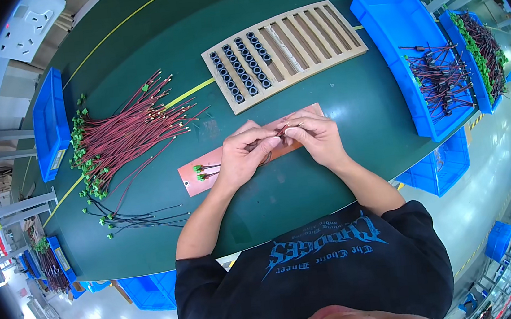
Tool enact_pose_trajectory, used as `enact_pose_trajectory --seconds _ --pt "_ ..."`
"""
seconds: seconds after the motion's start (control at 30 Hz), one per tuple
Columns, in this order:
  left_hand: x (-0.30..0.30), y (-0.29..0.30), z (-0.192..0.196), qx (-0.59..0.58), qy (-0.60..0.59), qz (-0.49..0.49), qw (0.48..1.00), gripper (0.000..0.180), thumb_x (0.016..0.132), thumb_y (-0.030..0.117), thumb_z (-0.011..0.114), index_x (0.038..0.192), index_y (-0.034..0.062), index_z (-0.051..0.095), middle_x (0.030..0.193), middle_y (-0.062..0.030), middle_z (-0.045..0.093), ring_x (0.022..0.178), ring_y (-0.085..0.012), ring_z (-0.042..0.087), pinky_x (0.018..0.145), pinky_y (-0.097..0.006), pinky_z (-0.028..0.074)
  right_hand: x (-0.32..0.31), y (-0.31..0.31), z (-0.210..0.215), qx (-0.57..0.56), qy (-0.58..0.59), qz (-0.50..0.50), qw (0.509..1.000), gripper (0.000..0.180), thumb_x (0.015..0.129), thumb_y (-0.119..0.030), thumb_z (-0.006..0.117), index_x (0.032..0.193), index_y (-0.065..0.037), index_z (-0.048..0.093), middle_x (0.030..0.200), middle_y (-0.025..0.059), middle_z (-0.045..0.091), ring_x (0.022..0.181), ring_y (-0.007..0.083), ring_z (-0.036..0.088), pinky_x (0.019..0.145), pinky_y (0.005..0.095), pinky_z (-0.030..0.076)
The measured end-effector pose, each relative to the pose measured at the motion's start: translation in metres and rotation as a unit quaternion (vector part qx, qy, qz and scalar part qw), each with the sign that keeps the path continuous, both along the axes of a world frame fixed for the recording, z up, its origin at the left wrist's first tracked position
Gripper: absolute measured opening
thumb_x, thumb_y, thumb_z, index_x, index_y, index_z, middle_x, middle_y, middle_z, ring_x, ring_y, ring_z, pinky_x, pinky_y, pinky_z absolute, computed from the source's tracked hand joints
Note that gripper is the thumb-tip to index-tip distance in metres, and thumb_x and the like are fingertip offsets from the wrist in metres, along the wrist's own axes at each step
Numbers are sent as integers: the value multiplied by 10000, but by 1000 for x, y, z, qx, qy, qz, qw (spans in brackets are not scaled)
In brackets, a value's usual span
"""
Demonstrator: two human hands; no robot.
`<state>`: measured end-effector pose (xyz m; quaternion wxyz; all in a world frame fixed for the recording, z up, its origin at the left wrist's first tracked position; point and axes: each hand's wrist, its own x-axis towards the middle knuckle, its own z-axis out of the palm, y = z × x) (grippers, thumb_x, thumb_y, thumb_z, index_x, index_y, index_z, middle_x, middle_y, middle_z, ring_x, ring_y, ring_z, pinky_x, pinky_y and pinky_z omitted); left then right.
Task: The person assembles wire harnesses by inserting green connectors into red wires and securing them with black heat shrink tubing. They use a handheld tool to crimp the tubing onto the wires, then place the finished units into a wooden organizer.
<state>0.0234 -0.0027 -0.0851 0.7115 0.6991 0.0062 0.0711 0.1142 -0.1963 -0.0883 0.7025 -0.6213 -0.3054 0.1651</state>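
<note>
Red wires [283, 130] sit pinched between the thumbs and fingertips of my left hand [242, 153] and right hand [319, 138], just above a copper-coloured board [192, 187]. Green connectors [199, 168] show over its left end, beside my left hand. Farther out lie a slotted wooden tray [314, 69] partly filled with black rings [235, 66], a heap of leads [131, 132] to my left, and a blue bin [390, 21] to my right.

Your left grip [243, 151] and right grip [320, 137] pinch reddish leads [282, 132] over the pink board [191, 184] at mid-frame. Across your green tabletop [315, 197], red wires [131, 129] spread at left, a slotted tray [353, 54] holding black rings [231, 67] sits upper centre, a blue bin [384, 9] upper right.
</note>
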Motion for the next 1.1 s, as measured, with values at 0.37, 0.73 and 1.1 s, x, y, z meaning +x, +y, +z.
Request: enact_pose_trajectory --seconds 0.37,0.73,1.1 --pt "1 -7 7 102 -17 7 995 127 959 93 736 1045 15 787 826 -28 604 711 -93 511 599 -257 406 1 -1 3 -40 26 -5 999 168 967 -53 703 1099 7 786 964 103 737 741 111 650 689 257 540" --pt "-11 5 7 13 47 -1 999 340 899 42 781 1221 1 679 1095 -72 653 952 -133 624 828 -259 506 -3 1 -1 -86 109 -21 990 153 995 -95 697 969 53 669 846 102 740 776 136 730 689 270 601" --pt "-24 6 1 80 84 -2 993 267 880 -46 768 1112 7 647 1107 -97 686 1061 -178 685 956 -330 561 -5 0 -5 -127 14 -26 991 160 1041 -95 603 950 26 550 944 135 707 745 148 712 665 297 584"
